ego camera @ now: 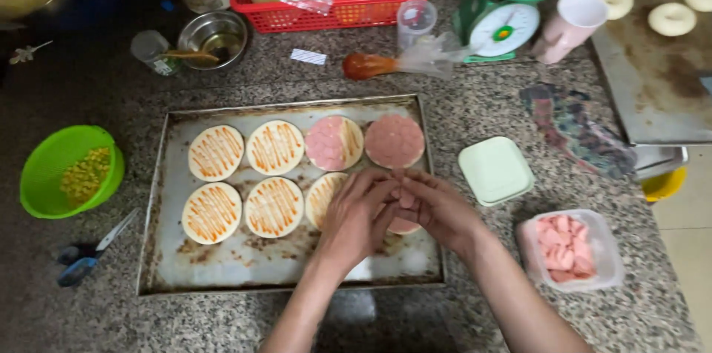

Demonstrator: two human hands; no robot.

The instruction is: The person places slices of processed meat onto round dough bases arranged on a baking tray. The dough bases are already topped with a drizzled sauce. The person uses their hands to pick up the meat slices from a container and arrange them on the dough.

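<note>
A worn metal baking tray lies on the granite counter with two rows of small round dough bases. Several bases carry orange sauce stripes; one top-row base is partly covered with pink sausage slices and another is fully covered. My left hand and my right hand meet over the bottom-right base, fingers pinching pink sausage slices against it. The base is mostly hidden under my hands.
A clear tub of pink sausage slices stands right of the tray, its pale green lid beside it. A green bowl of corn and scissors lie left. Behind are a sauce piping bag, green scale, red basket, steel bowl, pink cup.
</note>
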